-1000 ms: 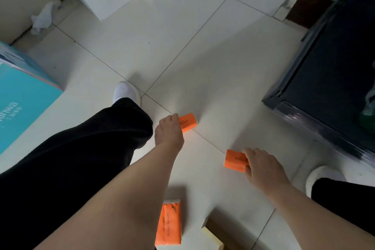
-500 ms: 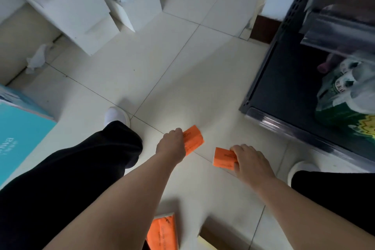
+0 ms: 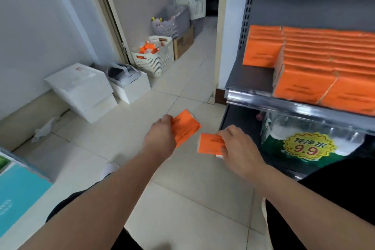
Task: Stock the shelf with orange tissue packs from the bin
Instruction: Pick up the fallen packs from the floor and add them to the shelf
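A pale tiled floor point(image 3: 182, 199) fills the view from the person's head. A dark grey shop shelf point(image 3: 251, 77) with a chrome front rail stands at 2 o'clock. Rows of stocked orange tissue packs point(image 3: 324, 63) lie on it, packed tightly side by side. Beneath the shelf, at 4 o'clock, sits a shrink-wrapped pack of water bottles point(image 3: 304, 144) with a yellow 9.9 price sticker. A teal carton point(image 3: 18, 195) shows at 8 o'clock. Two white boxes point(image 3: 81, 89) stand against the wall at 10 o'clock. A white slatted basket point(image 3: 156, 61) holding orange and white packets is at 11 o'clock, near a doorway.

Both bare arms reach forward at the centre. The left hand point(image 3: 160, 138) grips one orange tissue pack, the left pack point(image 3: 185, 128), by its near end, tilted towards 1 o'clock. The right hand point(image 3: 239, 148) pinches another, the right pack point(image 3: 210, 144), by its right end. Both packs are held in the air just below and left of the shelf's rail, close together but apart.
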Demonstrator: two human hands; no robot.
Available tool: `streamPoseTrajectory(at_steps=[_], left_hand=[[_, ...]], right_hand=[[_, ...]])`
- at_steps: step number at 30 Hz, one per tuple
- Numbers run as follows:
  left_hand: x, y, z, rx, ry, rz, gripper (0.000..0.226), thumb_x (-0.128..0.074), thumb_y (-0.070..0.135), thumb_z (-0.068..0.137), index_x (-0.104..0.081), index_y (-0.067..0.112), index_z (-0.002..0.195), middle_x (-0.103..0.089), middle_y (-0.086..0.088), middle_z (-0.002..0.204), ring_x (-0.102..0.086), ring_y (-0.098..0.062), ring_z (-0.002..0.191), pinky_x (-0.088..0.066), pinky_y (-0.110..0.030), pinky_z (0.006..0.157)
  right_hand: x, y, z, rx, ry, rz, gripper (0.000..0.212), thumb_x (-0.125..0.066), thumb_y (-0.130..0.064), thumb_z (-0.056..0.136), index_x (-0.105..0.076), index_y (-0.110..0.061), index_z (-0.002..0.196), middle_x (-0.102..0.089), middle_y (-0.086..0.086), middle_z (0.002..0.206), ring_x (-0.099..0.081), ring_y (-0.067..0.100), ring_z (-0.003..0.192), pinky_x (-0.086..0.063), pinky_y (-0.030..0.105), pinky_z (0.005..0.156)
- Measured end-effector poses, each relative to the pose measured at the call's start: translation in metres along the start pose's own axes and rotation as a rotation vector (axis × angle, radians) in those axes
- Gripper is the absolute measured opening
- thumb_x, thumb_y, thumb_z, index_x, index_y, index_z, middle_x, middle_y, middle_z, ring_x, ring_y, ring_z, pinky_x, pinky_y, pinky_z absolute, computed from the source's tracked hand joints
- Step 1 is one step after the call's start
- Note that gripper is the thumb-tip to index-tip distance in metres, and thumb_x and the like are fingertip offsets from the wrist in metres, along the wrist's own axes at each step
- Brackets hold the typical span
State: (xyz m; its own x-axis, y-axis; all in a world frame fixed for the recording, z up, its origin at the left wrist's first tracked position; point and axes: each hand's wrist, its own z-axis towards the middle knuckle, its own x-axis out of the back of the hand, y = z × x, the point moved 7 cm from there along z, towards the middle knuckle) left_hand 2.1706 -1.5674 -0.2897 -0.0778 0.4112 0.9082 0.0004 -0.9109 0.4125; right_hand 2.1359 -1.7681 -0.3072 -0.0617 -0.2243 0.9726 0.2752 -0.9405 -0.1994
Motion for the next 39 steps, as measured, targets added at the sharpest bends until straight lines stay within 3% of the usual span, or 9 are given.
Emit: streamPoseTrajectory(at_steps=[4, 11, 16, 24, 33, 39], left_hand=[[0.049, 0.038, 0.016, -0.019, 0.093, -0.032, 0.034, -0.048, 0.008, 0.086, -0.048, 0.011, 0.120, -0.060, -0.013, 0.113, -0.055, -0.034, 0.108, -0.045, -0.040, 0.085], [0.089, 0.103, 0.050, -0.119, 0.112, -0.052, 0.034, -0.049, 0.009, 0.088, -0.048, 0.009, 0.121, -0.061, -0.014, 0.113, -0.057, -0.033, 0.105, -0.047, -0.039, 0.083], [0.093, 0.131, 0.079, -0.166, 0.115, -0.041, 0.033, -0.048, 0.009, 0.087, -0.048, 0.011, 0.120, -0.061, -0.011, 0.111, -0.057, -0.030, 0.101, -0.042, -0.035, 0.076], [0.073, 0.152, 0.120, -0.193, 0.067, -0.015, 0.034, -0.051, 0.011, 0.089, -0.047, 0.014, 0.123, -0.060, -0.008, 0.116, -0.056, -0.027, 0.105, -0.045, -0.037, 0.081], [0.056, 0.178, 0.140, -0.259, 0.021, -0.041, 0.039, -0.055, 0.013, 0.090, -0.046, 0.016, 0.128, -0.058, -0.006, 0.121, -0.057, -0.025, 0.107, -0.051, -0.041, 0.087], [0.050, 0.222, 0.150, -0.379, 0.041, -0.035, 0.042, -0.048, 0.005, 0.085, -0.051, 0.017, 0.126, -0.054, -0.009, 0.117, -0.049, -0.028, 0.110, -0.047, -0.041, 0.088]], right_hand=[[0.090, 0.014, 0.019, -0.046, 0.208, 0.019, 0.038, -0.056, -0.012, 0.084, -0.055, -0.014, 0.123, -0.049, 0.009, 0.114, -0.048, 0.030, 0.107, -0.045, 0.043, 0.085], [0.169, 0.069, 0.077, -0.215, 0.223, 0.079, 0.042, -0.053, -0.016, 0.091, -0.047, -0.017, 0.133, -0.044, 0.009, 0.128, -0.044, 0.028, 0.120, -0.040, 0.037, 0.097], [0.179, 0.100, 0.135, -0.253, 0.185, 0.052, 0.046, -0.052, -0.007, 0.089, -0.047, -0.014, 0.134, -0.042, 0.010, 0.130, -0.044, 0.028, 0.121, -0.041, 0.037, 0.096], [0.172, 0.147, 0.180, -0.323, 0.168, -0.212, 0.057, -0.049, 0.007, 0.077, -0.048, -0.012, 0.131, -0.045, 0.011, 0.128, -0.038, 0.030, 0.123, -0.036, 0.045, 0.101], [0.169, 0.169, 0.184, -0.423, 0.201, -0.164, 0.053, -0.059, -0.009, 0.084, -0.044, -0.018, 0.134, -0.047, 0.008, 0.131, -0.039, 0.028, 0.126, -0.037, 0.044, 0.099], [0.185, 0.169, 0.119, -0.376, 0.286, -0.056, 0.037, -0.052, -0.018, 0.092, -0.051, -0.022, 0.129, -0.047, 0.006, 0.133, -0.041, 0.026, 0.125, -0.037, 0.042, 0.096]])
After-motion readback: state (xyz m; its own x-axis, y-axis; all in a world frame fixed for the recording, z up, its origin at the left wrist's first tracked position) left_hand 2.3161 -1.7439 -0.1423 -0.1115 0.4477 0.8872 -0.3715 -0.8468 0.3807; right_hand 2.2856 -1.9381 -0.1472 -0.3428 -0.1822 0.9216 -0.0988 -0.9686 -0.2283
